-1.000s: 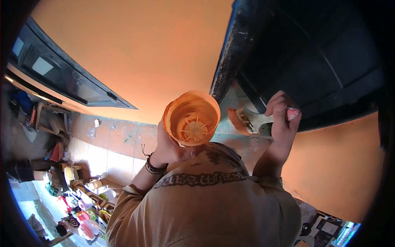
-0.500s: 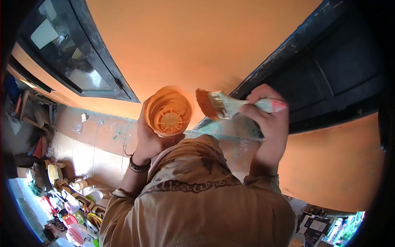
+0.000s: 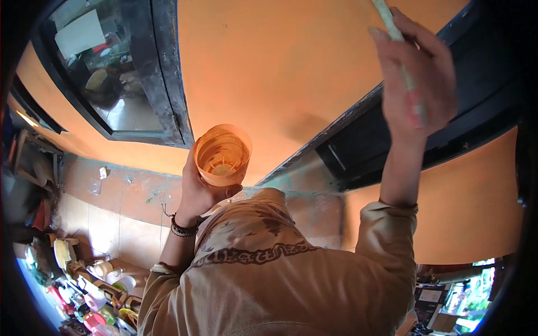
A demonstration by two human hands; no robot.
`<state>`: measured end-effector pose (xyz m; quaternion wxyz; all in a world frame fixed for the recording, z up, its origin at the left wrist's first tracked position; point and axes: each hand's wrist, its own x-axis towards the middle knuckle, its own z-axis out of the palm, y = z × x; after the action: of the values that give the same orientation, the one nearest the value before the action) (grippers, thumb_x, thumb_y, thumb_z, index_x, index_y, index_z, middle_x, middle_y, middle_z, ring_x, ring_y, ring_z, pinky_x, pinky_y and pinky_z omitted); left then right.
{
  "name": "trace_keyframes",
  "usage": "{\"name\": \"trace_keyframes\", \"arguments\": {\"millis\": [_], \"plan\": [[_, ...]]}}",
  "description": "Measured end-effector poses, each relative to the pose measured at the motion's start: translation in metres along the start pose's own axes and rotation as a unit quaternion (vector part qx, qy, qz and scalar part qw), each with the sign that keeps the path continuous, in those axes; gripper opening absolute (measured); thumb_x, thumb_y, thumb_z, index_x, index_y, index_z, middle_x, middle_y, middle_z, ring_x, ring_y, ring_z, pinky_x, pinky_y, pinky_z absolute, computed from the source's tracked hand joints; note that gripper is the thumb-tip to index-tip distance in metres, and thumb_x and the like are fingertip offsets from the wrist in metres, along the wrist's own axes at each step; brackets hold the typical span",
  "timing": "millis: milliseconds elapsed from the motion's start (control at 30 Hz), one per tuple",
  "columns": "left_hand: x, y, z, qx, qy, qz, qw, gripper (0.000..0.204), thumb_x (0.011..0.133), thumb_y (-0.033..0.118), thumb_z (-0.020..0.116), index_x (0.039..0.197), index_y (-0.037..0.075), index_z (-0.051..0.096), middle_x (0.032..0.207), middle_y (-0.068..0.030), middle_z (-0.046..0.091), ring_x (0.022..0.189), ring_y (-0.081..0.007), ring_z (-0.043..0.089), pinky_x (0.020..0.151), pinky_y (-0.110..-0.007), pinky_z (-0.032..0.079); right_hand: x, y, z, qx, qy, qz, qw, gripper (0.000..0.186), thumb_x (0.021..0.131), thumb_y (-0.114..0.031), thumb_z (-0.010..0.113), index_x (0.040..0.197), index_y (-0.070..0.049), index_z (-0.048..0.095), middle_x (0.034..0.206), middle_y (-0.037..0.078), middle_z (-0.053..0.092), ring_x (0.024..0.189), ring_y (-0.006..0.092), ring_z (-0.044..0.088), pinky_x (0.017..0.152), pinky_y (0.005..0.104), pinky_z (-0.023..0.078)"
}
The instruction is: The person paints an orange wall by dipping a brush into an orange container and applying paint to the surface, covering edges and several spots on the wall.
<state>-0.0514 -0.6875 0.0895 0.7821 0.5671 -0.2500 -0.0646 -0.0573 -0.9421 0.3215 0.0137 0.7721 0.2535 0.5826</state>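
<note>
My left hand is wrapped round an orange plastic cup, its mouth tipped toward me. Orange paint coats the inside, and ribs show at its bottom. Up at the right, my right hand grips the pale handle of a paintbrush. The bristles lie beyond the top edge of the picture, so their contact with the orange wall is hidden. The lower end of the handle, tinged red, shows along my palm.
A dark-framed glass window stands at the left and a dark door at the right. Tiled floor runs below the wall. Several colourful household items crowd the lower left.
My right hand has risen up and to the right with the brush, from beside the cup to high by the wall. The cup has shifted slightly left and down in view.
</note>
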Motion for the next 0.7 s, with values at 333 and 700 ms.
{"name": "trace_keyframes", "arguments": {"millis": [333, 700], "plan": [[-0.025, -0.012, -0.036, -0.039, 0.053, -0.033, 0.997, 0.087, 0.055, 0.001, 0.086, 0.129, 0.001, 0.039, 0.118, -0.0108, 0.057, 0.11, -0.021, 0.057, 0.094, -0.036, 0.048, -0.177, -0.095, 0.081, 0.211, -0.427, 0.003, 0.879, 0.004, 0.074, -0.01, 0.061, 0.071, -0.009, 0.058, 0.086, 0.006, 0.053, 0.084, 0.0233, 0.059, 0.066, 0.0314, 0.056], [-0.052, -0.009, -0.057, -0.024, 0.082, -0.059, 0.995, 0.084, 0.057, 0.003, 0.084, 0.129, 0.001, 0.041, 0.118, -0.0116, 0.058, 0.108, -0.0215, 0.059, 0.093, -0.037, 0.049, 0.009, -0.036, 0.07, 0.186, -0.03, 0.186, 0.964, 0.026, 0.077, -0.006, 0.07, 0.102, -0.004, 0.064, 0.106, 0.015, 0.062, 0.094, 0.0279, 0.063, 0.078, 0.032, 0.052]]}}
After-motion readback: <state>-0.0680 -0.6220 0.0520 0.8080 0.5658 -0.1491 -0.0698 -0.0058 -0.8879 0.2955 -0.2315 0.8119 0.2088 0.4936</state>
